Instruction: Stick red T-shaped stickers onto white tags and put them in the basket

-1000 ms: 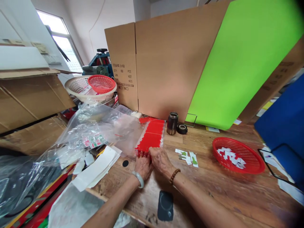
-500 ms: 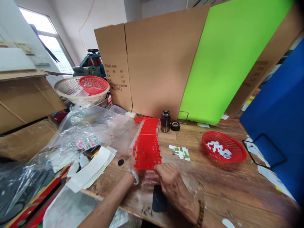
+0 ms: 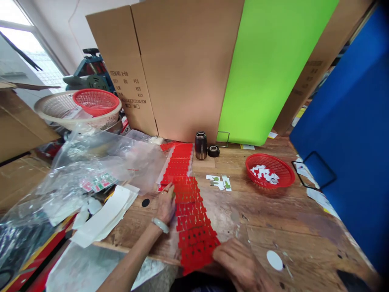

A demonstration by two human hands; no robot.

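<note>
A red die-cut sheet, full of small cut-outs, stretches toward me, its near end at the table's front edge. My right hand has its fingers closed on the sheet's near right corner. Along the sheet's far left side, my left hand is closed at the edge, its thumb and fingertips partly hidden. Behind lies more red cut material on a pale backing, overlapping the far end of the sheet.
A dark metal flask stands open beside its black lid. White and green cut pieces lie near a red basket holding white pieces. Clear plastic bags and white paper strips cover the left. Cardboard stands behind.
My right hand has drawn the red sheet's near end toward me and to the right. My left hand now shows at the sheet's left side. The view has shifted right and down.
</note>
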